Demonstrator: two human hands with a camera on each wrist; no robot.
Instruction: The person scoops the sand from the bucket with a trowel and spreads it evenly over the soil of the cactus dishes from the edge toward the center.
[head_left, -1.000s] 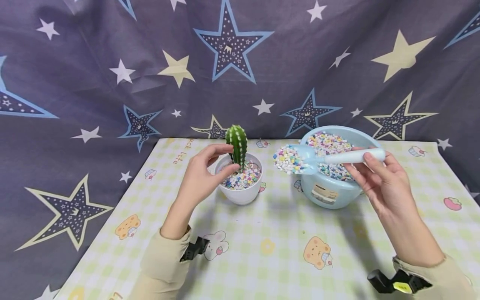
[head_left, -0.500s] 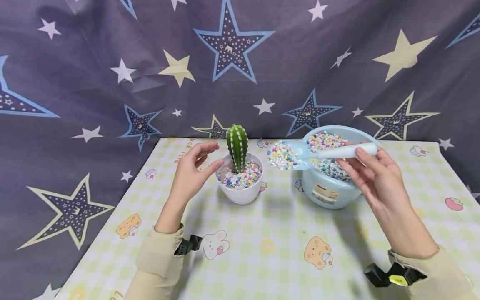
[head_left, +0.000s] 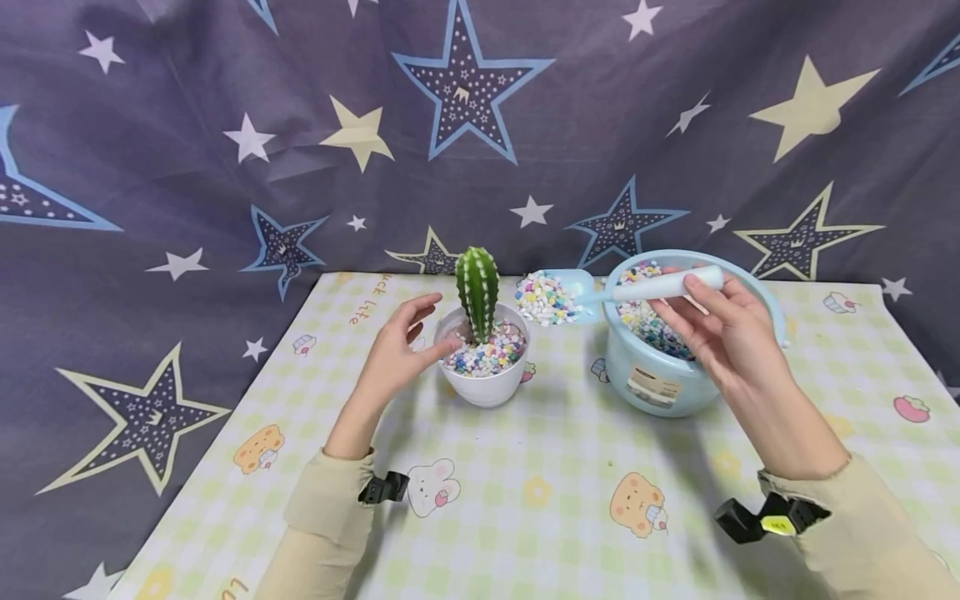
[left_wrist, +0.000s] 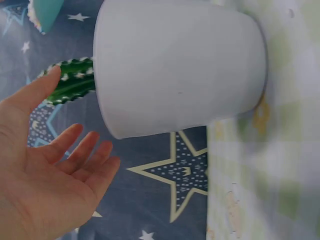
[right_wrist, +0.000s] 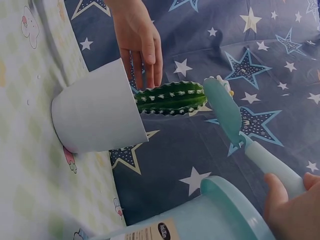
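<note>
My right hand (head_left: 738, 337) grips the pale handle of a light blue scoop (head_left: 648, 288). Multicoloured pebbles (head_left: 546, 298) fill its blade, which is held up between the bucket and the pot. A green cactus (head_left: 477, 293) stands upright in a white pot (head_left: 486, 388), with similar pebbles around its base. At the pot's left side is my left hand (head_left: 393, 354), fingers relaxed and thumb by the rim. In the left wrist view that palm faces the pot (left_wrist: 180, 70) with nothing in it. The right wrist view shows the underside of the scoop (right_wrist: 223, 111) level with the cactus tip.
A light blue bucket (head_left: 660, 390) of pebbles stands on the right, under my right hand. Beneath everything lies a checked tablecloth (head_left: 525, 533) with cartoon prints. A dark star-patterned curtain (head_left: 315, 50) hangs behind the table.
The loaded scoop has moved left in my right hand, from over the bucket toward the pot. My left hand drew back left from the cactus, then came slightly right again.
</note>
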